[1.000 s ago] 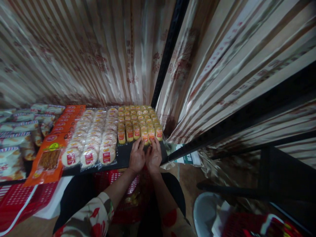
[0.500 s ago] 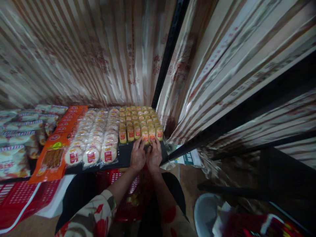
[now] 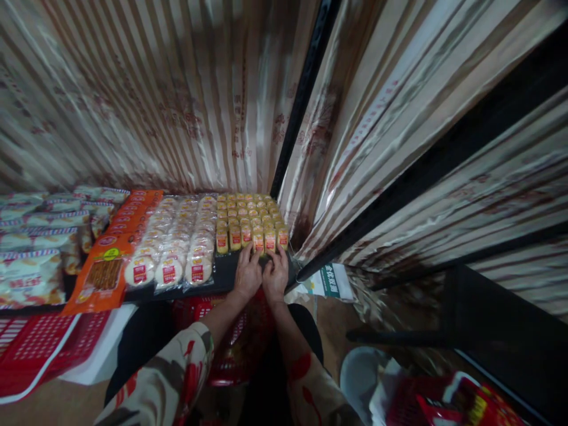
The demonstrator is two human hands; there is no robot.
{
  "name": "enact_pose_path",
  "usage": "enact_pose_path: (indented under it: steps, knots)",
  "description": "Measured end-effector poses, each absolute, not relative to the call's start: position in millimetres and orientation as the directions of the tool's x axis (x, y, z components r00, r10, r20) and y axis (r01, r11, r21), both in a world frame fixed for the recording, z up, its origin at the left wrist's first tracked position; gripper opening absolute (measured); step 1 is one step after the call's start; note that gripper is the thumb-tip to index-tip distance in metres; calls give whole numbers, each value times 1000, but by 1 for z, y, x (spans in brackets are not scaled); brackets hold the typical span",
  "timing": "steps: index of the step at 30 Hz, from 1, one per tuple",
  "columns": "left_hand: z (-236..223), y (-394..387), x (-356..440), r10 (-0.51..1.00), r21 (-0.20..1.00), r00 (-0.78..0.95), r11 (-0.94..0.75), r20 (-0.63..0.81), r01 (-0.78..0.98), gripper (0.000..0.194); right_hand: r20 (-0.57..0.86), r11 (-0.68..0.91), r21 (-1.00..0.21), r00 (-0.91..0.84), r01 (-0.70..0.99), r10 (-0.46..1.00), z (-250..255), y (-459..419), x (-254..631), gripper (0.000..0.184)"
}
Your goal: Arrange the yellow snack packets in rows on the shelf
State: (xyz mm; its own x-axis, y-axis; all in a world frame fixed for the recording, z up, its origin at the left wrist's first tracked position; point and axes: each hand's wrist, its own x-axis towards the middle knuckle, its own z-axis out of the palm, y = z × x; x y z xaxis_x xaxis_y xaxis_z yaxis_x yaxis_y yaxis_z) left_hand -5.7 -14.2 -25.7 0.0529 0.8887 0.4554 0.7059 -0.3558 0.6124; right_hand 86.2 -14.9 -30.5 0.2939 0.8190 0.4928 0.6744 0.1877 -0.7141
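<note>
My left hand (image 3: 247, 275) and my right hand (image 3: 276, 276) lie side by side on the black shelf (image 3: 222, 273), backs up. The fingertips of both hands touch the front row of small yellow snack packs with red labels (image 3: 249, 220). The fingers are bent onto the packs; I cannot see whether they grip one. To the left of these packs lie rows of round white cakes in clear wrap (image 3: 177, 245).
Orange snack bags (image 3: 110, 260) and white bags (image 3: 29, 260) fill the shelf's left side. A red basket (image 3: 35, 349) lies lower left, another red basket (image 3: 233, 343) below the hands. A black post (image 3: 302, 106) and striped foil sheeting stand behind. A white stool (image 3: 361, 378) is lower right.
The view has tilted and shifted slightly. Both hands stay at the front row of yellow packs, moved a little up and forward.
</note>
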Motion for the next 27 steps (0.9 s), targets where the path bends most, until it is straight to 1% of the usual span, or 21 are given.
enact_pose_path:
  steps: [3, 6, 11, 15, 18, 21, 23, 27]
  knots:
    - [-22, -23, -8, 877, 601, 83, -390, 472, 698, 50, 506, 210, -732, 310, 648, 805, -28, -25, 86, 38]
    - [-26, -41, -15, 888, 609, 73, -370, 454, 701, 49, 507, 223, -741, 310, 633, 804, -29, -41, 80, 37]
    - [-39, -75, -30, 901, 596, 129, -376, 415, 709, 38, 486, 254, -752, 251, 608, 837, -43, -72, 64, 35]
    - [-49, -97, -42, 886, 560, 155, -402, 436, 724, 27, 451, 251, -768, 218, 590, 866, -64, -93, 54, 31]
    - [-57, -110, -49, 871, 519, 189, -430, 453, 739, 24, 430, 242, -775, 207, 584, 879, -80, -106, 47, 31]
    - [-65, -119, -56, 873, 483, 272, -457, 404, 747, 26, 360, 194, -796, 192, 573, 913, -94, -115, 41, 31]
    - [-69, -123, -62, 879, 482, 320, -465, 354, 743, 31, 294, 136, -795, 179, 591, 939, -102, -118, 37, 29]
    - [-84, -130, -74, 890, 527, 347, -454, 294, 719, 43, 156, 32, -722, 117, 691, 981, -116, -120, 30, 30]
